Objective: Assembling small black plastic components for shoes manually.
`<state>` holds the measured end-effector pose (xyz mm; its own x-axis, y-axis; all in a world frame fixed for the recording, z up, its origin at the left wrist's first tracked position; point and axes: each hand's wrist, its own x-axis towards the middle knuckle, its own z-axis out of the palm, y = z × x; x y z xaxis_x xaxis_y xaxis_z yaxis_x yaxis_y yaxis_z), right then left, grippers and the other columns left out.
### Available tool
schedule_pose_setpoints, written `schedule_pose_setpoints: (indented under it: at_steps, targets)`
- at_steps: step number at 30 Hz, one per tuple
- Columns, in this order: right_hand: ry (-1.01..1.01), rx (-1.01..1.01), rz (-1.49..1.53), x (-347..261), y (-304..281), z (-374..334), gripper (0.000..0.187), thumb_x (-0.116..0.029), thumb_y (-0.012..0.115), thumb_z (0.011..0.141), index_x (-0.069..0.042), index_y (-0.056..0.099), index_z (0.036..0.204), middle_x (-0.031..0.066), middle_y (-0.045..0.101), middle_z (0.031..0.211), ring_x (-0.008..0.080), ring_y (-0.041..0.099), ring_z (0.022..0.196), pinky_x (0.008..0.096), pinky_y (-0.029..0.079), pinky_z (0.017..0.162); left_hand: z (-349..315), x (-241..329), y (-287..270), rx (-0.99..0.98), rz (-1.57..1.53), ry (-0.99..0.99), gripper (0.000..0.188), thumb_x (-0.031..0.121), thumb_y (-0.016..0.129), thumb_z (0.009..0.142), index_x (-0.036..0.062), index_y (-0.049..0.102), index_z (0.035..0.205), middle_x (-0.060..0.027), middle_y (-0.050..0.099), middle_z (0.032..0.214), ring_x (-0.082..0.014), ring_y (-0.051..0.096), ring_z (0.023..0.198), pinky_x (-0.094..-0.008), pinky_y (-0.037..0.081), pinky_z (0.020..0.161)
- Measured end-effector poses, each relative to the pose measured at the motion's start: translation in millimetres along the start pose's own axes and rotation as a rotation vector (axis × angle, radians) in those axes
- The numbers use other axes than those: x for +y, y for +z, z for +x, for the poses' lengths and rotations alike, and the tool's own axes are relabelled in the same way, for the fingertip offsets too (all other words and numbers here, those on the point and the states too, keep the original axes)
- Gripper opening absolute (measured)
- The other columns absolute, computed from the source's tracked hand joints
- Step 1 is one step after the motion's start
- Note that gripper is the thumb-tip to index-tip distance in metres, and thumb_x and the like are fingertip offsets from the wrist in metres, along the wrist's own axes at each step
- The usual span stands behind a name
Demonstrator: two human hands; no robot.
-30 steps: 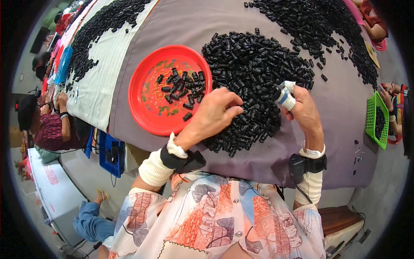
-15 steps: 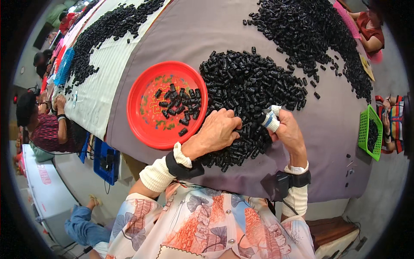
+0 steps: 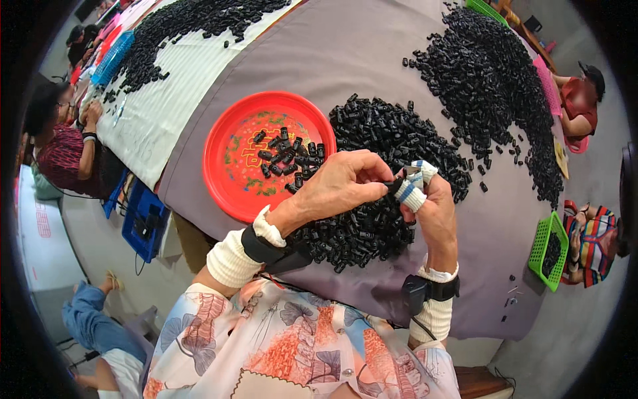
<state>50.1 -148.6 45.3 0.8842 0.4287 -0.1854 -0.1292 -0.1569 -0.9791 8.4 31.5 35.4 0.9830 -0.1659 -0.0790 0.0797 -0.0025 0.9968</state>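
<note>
My left hand (image 3: pixel 335 183) is closed in a pinch at the near pile, its thumb and fingertips meeting on a small black cord lock (image 3: pixel 393 183). Against the same piece comes my right hand (image 3: pixel 435 216), also closed, with white blue-striped cloth (image 3: pixel 413 189) wrapped round its fingers. What lies inside the right fingers is mostly hidden. Beneath and beyond both hands spreads a pile of black cord locks (image 3: pixel 379 126). To the left, a round red plastic tray (image 3: pixel 216 166) holds several loose cord locks (image 3: pixel 287 154) on its right side.
A larger heap of black pieces (image 3: pixel 488 86) covers the table's far right. A green basket (image 3: pixel 539 249) stands at the right edge. Across the far left, another heap (image 3: pixel 193 26) lies on white cloth. Co-workers sit left and right; a blue crate (image 3: pixel 143 219) is beside the table.
My left hand has risen off the pile and come right to meet my right hand, with a black cord lock between them. The view has shifted and turned slightly.
</note>
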Motion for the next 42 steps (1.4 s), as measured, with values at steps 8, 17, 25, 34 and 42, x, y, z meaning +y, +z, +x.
schedule_pose_setpoints:
  at_steps: [8,17,25,34,42]
  targets:
    - [-0.102,0.048,0.129,-12.2,7.5,6.2,0.013,-0.012,0.064,0.081,-0.003,0.057,0.087,-0.0024,0.051,0.059,0.0040,0.045,0.045,0.0183,0.033,0.039,2.8,6.6,1.3,0.113,-0.424,0.079,0.016,0.006,0.062,0.082,-0.0020,0.060,0.096,-0.0028,0.060,0.082,-0.0088,0.057,0.072,-0.0210,0.047,0.066]
    - [-0.160,0.089,0.238,-7.9,20.5,12.0,0.016,-0.014,0.063,0.082,-0.002,0.055,0.089,-0.0013,0.052,0.059,0.0051,0.046,0.044,0.0186,0.034,0.038,8.2,-0.2,9.0,0.159,-0.825,0.061,0.022,0.007,0.058,0.086,-0.0019,0.057,0.106,-0.0057,0.061,0.090,-0.0115,0.058,0.076,-0.0248,0.049,0.070]
    - [-0.088,0.059,0.178,-2.7,13.4,5.9,0.018,-0.017,0.066,0.080,-0.003,0.056,0.084,-0.0027,0.051,0.057,0.0037,0.044,0.043,0.0186,0.033,0.038,14.0,-7.7,2.5,0.025,-0.958,0.017,0.024,0.011,0.055,0.088,0.0012,0.056,0.110,-0.0053,0.061,0.093,-0.0109,0.057,0.084,-0.0257,0.047,0.076]
    - [0.050,-0.079,-0.122,-10.8,3.3,6.3,0.036,-0.029,0.077,0.069,-0.003,0.057,0.083,-0.0019,0.054,0.065,0.0049,0.048,0.050,0.0201,0.039,0.046,13.2,-16.4,4.5,-0.016,-0.974,-0.041,0.025,0.010,0.054,0.088,0.0000,0.055,0.111,-0.0079,0.061,0.096,-0.0144,0.059,0.088,-0.0299,0.048,0.082]
    - [-0.041,-0.109,-0.287,-12.0,-1.6,11.7,0.044,-0.033,0.079,0.065,-0.002,0.058,0.087,0.0007,0.055,0.070,0.0102,0.049,0.061,0.0256,0.042,0.057,14.4,-13.3,9.1,-0.072,-0.894,-0.030,0.026,0.009,0.056,0.087,-0.0013,0.056,0.110,-0.0098,0.062,0.099,-0.0170,0.061,0.088,-0.0307,0.050,0.080]
